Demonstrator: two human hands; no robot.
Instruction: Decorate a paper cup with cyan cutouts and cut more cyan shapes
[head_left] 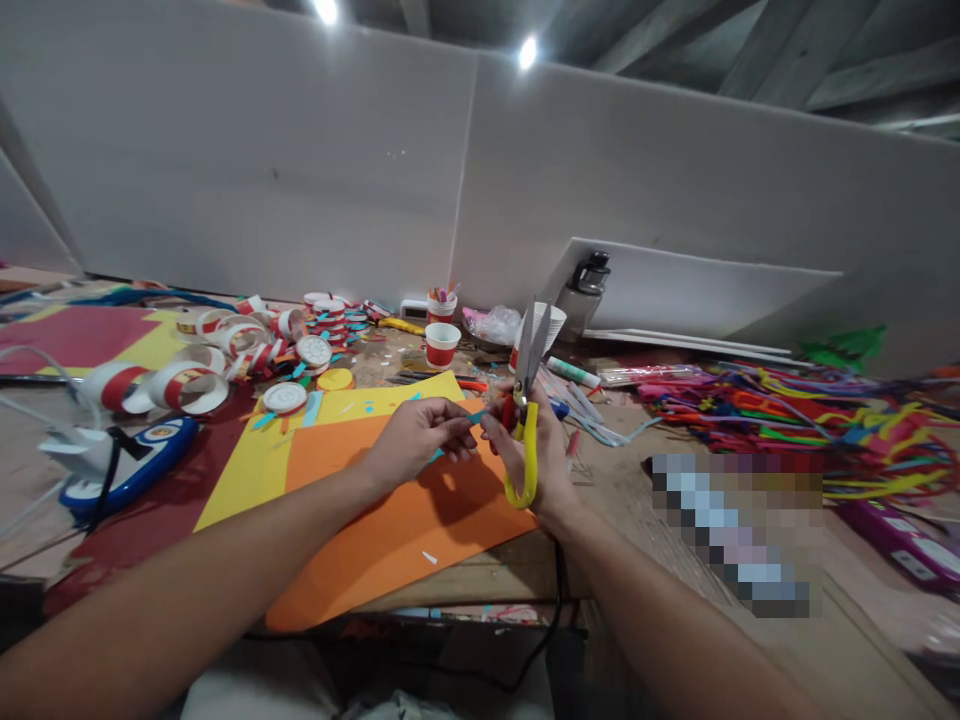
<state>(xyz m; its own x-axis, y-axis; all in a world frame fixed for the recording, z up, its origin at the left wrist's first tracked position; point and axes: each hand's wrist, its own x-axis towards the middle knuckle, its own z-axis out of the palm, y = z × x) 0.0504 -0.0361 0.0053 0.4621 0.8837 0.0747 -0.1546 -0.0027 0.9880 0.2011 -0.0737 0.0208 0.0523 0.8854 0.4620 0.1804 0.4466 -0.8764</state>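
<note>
My left hand pinches one end of a small blue strip, probably paper, between thumb and fingers. The strip's other end reaches the thumb of my right hand. Scissors with yellow and red handles rest in my right hand, their blades pointing up and slightly apart. Both hands are above an orange sheet, which lies over a yellow sheet. A small white scrap lies on the orange sheet.
Cut cup rings and round lids lie at left, near a blue-and-white power strip. Behind stand red-and-white cups and a dark bottle. Colourful pipe cleaners spread at right, behind a pixelated object.
</note>
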